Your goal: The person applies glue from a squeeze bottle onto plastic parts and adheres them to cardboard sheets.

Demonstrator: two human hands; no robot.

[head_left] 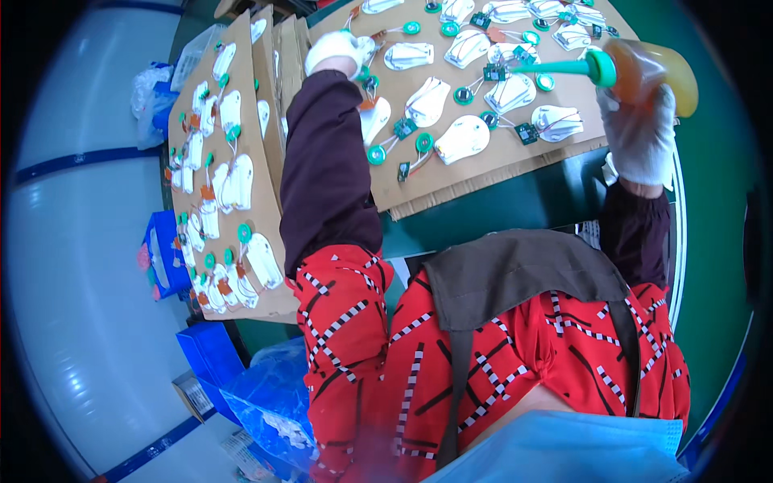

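green tabletop [708, 201] fills the upper part of the view, and lying flat on it is a big cardboard sheet [483, 173] covered in rows of small white assemblies [463, 138], each wired to a green disc and a tiny dark board; that sheet is our landmark. off its left edge a second cardboard sheet [270, 302] leans tilted, loaded with the same white parts and green discs, and thinner cardboard sheets stand between the two. beyond that, away from the landmark sheet, pale shiny floor [72, 306] with dark blue lines, plus blue boxes [211, 352] and a blue plastic bag [270, 402] low down beside the leaning sheet

now the hands, both in white gloves. left hand [336, 48] is up at the far left part of the landmark sheet, fingers curled down onto the parts there, but whether it pinches one i cannot tell. right hand [640, 133] sits just off the sheet's right edge, fingers wrapped tight around an amber squeeze bottle [656, 72], its green nozzle [564, 68] pointing left over the sheet's right-hand rows, tip just above a white assembly

dark sleeves, red patterned top and a brown apron strap fill the lower part of the view
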